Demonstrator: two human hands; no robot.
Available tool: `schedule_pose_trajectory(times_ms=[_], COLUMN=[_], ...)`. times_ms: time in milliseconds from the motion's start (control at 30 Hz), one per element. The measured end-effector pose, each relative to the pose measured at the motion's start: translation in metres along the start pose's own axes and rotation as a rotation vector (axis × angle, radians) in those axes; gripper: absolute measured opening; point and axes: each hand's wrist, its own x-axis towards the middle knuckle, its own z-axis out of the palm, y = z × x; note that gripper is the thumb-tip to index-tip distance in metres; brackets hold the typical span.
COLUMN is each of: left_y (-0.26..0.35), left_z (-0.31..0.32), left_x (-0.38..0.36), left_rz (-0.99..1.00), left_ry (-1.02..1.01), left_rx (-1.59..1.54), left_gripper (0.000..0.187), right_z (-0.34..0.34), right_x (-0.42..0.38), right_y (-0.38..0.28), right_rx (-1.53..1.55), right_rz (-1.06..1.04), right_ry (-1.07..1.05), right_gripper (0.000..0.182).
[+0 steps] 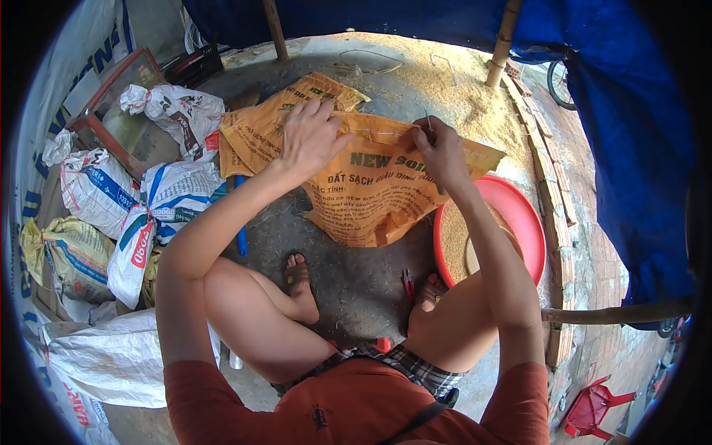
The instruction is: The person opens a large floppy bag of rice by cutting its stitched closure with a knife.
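An orange printed sack hangs in front of me between my knees, its top edge held up. White stitching thread runs along that edge. My left hand is closed at the upper left corner of the sack, its thumb in front and its fingers curled. At the right part of the top edge, my right hand pinches a thin needle that points upward. Another orange sack lies behind my left hand. Part of the sack's edge is hidden behind my right fingers.
A red basin with grain-like material stands by my right knee. Pliers lie near my right foot. Several filled white bags crowd the left. Loose husks cover the back floor, beside a bamboo post and bricks.
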Motion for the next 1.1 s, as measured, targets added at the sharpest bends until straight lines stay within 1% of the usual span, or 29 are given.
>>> schedule_pose_trajectory(times_ms=[67, 133, 233, 367, 433, 567, 667, 733, 867, 933, 967, 1033, 1067, 1100], left_y=[-0.002, -0.004, -0.008, -0.015, -0.022, -0.031, -0.033, -0.035, -0.043, -0.047, -0.046, -0.044, -0.044, -0.045], left_z=[0.002, 0.002, -0.003, -0.011, -0.014, -0.014, -0.013, -0.009, -0.008, -0.012, -0.015, -0.024, -0.024, -0.024], left_x=[0.001, 0.002, 0.004, 0.002, 0.002, 0.002, 0.003, 0.003, 0.003, 0.007, 0.008, 0.007, 0.006, 0.004], left_rz=[-0.014, -0.048, -0.026, -0.009, -0.097, -0.126, -0.124, -0.130, -0.124, -0.154, -0.145, -0.288, -0.277, -0.220], left_ry=[-0.011, -0.061, -0.082, -0.085, -0.177, -0.192, -0.204, -0.208, -0.241, -0.353, -0.353, -0.429, -0.431, -0.400], left_rx=[0.012, -0.129, -0.189, -0.219, -0.315, -0.325, -0.323, -0.334, -0.349, -0.346, -0.352, -0.544, -0.549, -0.424], left_gripper=[0.022, 0.016, 0.013, 0.013, 0.011, 0.012, 0.012, 0.013, 0.014, 0.015, 0.015, 0.017, 0.017, 0.018], right_z=[-0.001, -0.004, -0.006, -0.003, -0.001, 0.002, 0.002, 0.000, 0.000, -0.004, -0.009, -0.022, -0.027, -0.035], right_x=[-0.001, -0.002, 0.001, 0.008, 0.009, 0.008, 0.010, 0.010, 0.013, 0.017, 0.016, 0.014, 0.014, 0.015], right_y=[-0.002, -0.006, 0.002, 0.020, 0.022, 0.017, 0.017, 0.014, 0.023, 0.033, 0.033, 0.030, 0.034, 0.040], right_rx=[-0.009, 0.042, -0.009, -0.092, -0.116, -0.061, -0.117, -0.216, -0.208, -0.083, -0.087, -0.026, -0.029, -0.056], right_rz=[-0.004, 0.034, 0.037, -0.024, -0.075, -0.090, -0.092, -0.072, -0.080, -0.165, -0.160, -0.047, -0.042, -0.035], right_ry=[0.001, 0.007, 0.017, 0.005, 0.026, 0.058, 0.077, 0.051, 0.048, 0.068, 0.077, 0.183, 0.194, 0.285], right_gripper=[0.017, 0.017, 0.018, 0.021, 0.020, 0.018, 0.017, 0.019, 0.019, 0.019, 0.019, 0.020, 0.020, 0.021])
